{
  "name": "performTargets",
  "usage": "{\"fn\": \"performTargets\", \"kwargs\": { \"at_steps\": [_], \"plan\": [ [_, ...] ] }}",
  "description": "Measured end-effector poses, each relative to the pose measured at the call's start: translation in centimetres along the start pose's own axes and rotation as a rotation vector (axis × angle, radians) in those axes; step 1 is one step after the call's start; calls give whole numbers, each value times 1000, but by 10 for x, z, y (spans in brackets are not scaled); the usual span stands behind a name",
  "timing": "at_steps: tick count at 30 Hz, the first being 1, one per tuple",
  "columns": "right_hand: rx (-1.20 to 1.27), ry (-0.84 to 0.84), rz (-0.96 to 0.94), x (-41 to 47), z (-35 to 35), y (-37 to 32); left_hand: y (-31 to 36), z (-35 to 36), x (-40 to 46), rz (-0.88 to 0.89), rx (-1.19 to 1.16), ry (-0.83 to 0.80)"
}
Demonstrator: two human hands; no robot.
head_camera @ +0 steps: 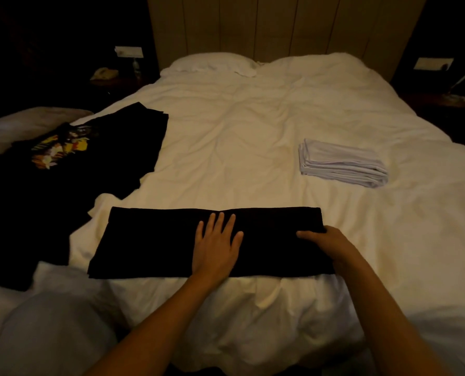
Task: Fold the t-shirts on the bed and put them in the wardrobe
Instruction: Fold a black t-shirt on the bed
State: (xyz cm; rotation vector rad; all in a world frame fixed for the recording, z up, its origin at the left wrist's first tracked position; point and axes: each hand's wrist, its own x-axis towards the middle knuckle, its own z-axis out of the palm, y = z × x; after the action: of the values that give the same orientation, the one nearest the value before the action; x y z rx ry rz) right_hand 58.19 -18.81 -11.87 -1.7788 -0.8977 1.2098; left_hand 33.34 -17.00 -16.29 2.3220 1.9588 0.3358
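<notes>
Left hand [217, 245] flat on black t-shirt [155, 240]; right hand [324, 240] seemingly pinching.

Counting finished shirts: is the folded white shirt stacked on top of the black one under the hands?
No, the folded white shirt lies apart on the bed, beyond the black shirt.

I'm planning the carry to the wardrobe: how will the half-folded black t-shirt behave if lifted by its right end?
The black t-shirt would probably droop and unfold: it is thin cloth lying flat on the bed. It looks light. The right hand grips only one end.
</notes>
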Motion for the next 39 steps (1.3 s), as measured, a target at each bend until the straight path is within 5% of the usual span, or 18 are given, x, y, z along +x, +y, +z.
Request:
{"fn": "performTargets", "kwargs": {
  "at_steps": [4, 9, 17, 22, 27, 34, 39],
  "plan": [
    [433, -199, 89, -13, 3, -9, 6, -16, 8, -75, -245, -84],
    [557, -251, -67, -32, 15, -34, 14, -35, 17, -306, -1201, -29],
    [427, -234, -234, -76, 79, -97, 4, -7, 18, -414, -1511, -30],
    [319, -260, -249, -91, 142, -127, -15, -50, -1, -451, -1723, -89],
    [131, -290, -256, -95, 199, -140, -62, -74, -19, -447, -1717, -26],
    [-253, -366, -225, -89, 279, -137, -153, -80, -48, -545, -1487, 371],
    [-398, -385, -242, -89, 318, -128, -197, -75, -57, -598, -1380, 480]
  ]
}}
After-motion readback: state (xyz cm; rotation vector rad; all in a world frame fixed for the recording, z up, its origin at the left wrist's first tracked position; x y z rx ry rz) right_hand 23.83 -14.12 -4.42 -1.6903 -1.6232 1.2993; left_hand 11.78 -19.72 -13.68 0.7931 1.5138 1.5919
